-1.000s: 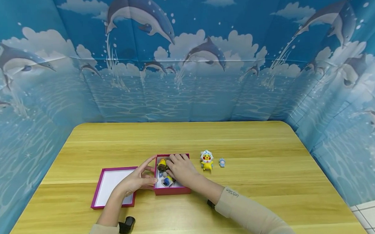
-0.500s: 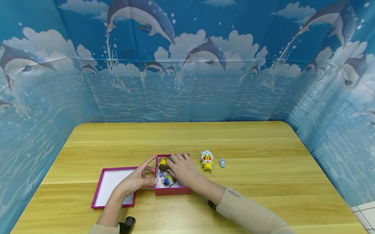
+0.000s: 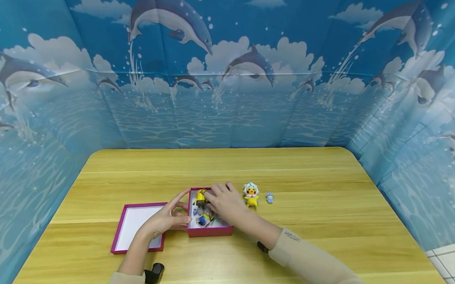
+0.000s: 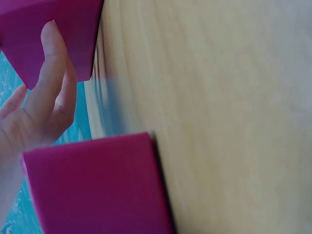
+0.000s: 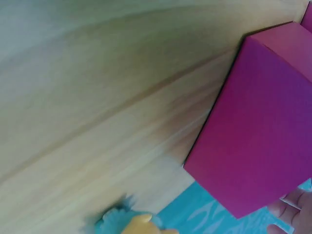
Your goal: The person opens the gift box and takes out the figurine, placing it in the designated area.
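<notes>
An uncovered magenta box (image 3: 210, 232) sits on the table with several small toys inside. My left hand (image 3: 166, 219) rests its fingers and thumb against the box's left side; in the left wrist view, its thumb (image 4: 53, 48) lies along the wall. Over the box's right half, my right hand (image 3: 228, 203) pinches a yellow Minion figurine (image 3: 201, 197), its head tipped towards the back. Another Minion figurine (image 3: 204, 219), with blue on it, lies nearer the front. The right palm hides much of the box's right part. In the right wrist view only a few fingertips (image 5: 287, 209) show.
A magenta lid (image 3: 139, 226) with a white inside lies face up left of the box. On the right stand a Pikachu figurine (image 3: 251, 195) in a white hood and a tiny blue figurine (image 3: 269, 197). A dolphin-print curtain (image 3: 226, 108) hangs behind the table.
My right hand has shifted slightly right and back. With it, the yellow Minion has turned and moved right, showing its eye. My left hand has kept its place on the box.
</notes>
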The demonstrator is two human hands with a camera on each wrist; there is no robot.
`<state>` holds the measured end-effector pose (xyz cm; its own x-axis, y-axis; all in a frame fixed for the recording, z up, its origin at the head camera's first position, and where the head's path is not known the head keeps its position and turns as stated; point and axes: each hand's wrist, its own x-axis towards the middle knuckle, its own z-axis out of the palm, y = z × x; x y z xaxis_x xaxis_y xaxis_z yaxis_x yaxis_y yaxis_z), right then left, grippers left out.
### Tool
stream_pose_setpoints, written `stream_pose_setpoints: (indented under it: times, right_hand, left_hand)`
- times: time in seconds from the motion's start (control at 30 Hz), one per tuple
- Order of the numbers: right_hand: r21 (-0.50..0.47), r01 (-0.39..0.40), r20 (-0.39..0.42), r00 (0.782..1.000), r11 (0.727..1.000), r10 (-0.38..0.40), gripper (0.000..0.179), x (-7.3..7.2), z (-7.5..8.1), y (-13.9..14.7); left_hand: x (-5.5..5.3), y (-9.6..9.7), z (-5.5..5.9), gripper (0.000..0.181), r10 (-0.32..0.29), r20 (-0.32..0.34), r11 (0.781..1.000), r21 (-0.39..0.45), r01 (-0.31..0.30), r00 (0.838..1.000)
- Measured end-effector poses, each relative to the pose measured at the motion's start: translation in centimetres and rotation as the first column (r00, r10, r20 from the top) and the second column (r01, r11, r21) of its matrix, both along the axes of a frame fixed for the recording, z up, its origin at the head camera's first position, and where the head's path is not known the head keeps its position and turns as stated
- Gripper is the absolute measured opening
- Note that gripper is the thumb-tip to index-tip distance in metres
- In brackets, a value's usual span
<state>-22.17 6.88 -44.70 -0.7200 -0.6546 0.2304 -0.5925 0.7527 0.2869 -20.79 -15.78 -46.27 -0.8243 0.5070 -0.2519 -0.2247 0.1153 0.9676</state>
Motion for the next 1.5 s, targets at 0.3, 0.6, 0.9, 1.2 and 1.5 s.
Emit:
stream_pose_setpoints:
  times: [0.3,0.6,0.9,1.2,1.5]
  right_hand:
    - [-0.033,-0.020,-0.041,0.999,0.999,0.019,0.023,0.4,1.0,1.9]
    - [-0.114,-0.019,-0.059,0.998,0.993,0.012,0.024,0.6,1.7,4.1]
    - [-0.167,-0.019,-0.120,0.993,0.986,-0.002,0.023,0.5,1.9,6.8]
    - [-0.213,-0.018,-0.168,0.986,0.977,-0.019,0.022,0.6,1.5,9.7]
    - [-0.243,-0.035,-0.255,0.966,0.969,-0.029,0.025,0.7,0.7,12.9]
  left_hand:
    - [0.1,0.1,0.0,0.085,0.003,-0.001,1.000,-0.003,-0.003,1.000]
    - [0.2,0.2,-0.1,0.084,0.008,-0.005,1.000,0.001,-0.008,1.000]
    - [0.4,0.2,0.2,0.086,0.010,0.001,1.000,0.002,-0.010,1.000]
    - [0.5,0.3,0.1,0.086,0.013,0.004,1.000,0.005,-0.013,1.000]
    - [0.5,0.4,0.0,0.086,0.008,0.006,1.000,0.012,-0.009,1.000]
